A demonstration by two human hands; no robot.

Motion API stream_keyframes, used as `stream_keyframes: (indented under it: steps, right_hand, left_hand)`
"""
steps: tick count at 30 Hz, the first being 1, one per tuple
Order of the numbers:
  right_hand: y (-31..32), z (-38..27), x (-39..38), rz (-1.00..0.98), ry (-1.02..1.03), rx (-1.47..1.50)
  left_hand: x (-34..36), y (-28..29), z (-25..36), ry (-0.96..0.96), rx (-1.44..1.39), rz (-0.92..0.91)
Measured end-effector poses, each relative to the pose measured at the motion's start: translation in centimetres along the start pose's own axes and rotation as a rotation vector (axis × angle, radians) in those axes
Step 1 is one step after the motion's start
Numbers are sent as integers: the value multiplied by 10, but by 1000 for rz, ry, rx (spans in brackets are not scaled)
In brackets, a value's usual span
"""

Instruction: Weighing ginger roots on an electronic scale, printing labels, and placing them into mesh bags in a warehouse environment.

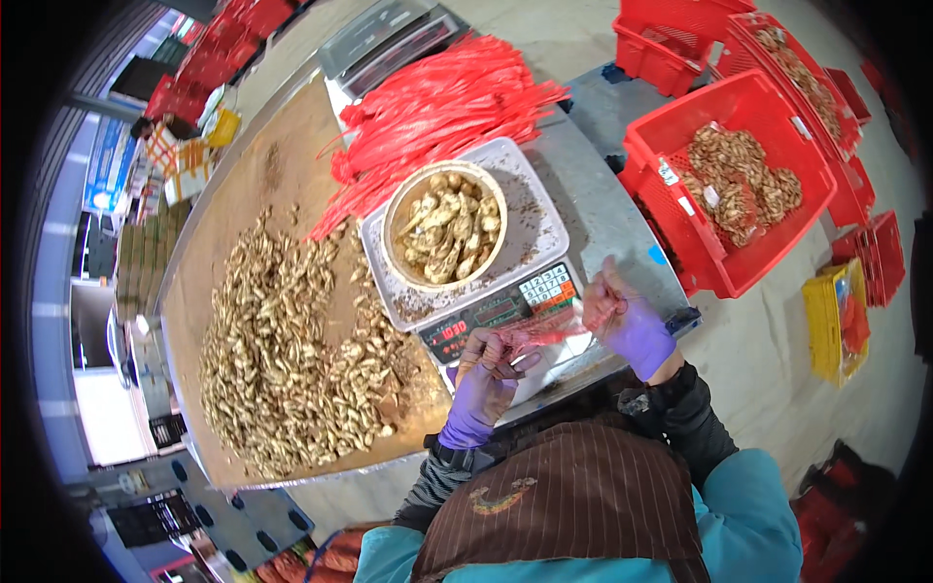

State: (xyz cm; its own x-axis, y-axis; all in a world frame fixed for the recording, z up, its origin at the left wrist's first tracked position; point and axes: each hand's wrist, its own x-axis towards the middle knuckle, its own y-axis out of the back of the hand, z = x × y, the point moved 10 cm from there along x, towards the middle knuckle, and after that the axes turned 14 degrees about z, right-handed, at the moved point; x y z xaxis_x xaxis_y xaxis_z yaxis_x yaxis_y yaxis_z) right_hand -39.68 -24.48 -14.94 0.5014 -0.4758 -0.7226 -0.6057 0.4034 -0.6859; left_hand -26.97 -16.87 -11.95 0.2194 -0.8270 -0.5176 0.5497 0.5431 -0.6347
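My left hand [489,367], in a dirty purple glove, pinches one end of a red mesh bag [549,330]. My right hand [624,313], gloved alike, grips the other end, so the netting is pulled out between them. Both hands are just in front of a digital scale [496,313] with a lit red display and a keypad. On the scale's grey tray [539,209] stands a round pale bowl [394,238] of knobbly yellowish-brown roots [449,228]. Specks of soil lie on the tray around the bowl.
A large heap of the same roots [282,350] covers the table to the left. Behind the scale lies a pile of red mesh bags [437,102], beside another scale [389,44]. Red crates [777,233], one holding filled bags, stand at the right near a yellow crate [821,330].
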Motion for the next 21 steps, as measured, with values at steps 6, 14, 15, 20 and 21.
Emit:
stream_keyframes:
  steps: [6, 14, 15, 20, 21]
  right_hand:
    - [-2, 58, -8, -75, -129, -1010]
    - [-50, 62, 23, -55, 240, -967]
    - [-56, 66, 22, -117, 394, -1129]
    - [-62, 101, 15, -311, 272, -1301]
    - [-60, 107, 17, -314, 89, -1186]
  left_hand:
    - [5, 22, 24, 4, -129, 155]
    - [-49, 42, 92, -780, 810, 686]
    - [-46, 37, 73, -572, 730, 619]
    - [-26, 68, 31, -291, 36, 563]
    - [-29, 74, 34, -325, 7, 560]
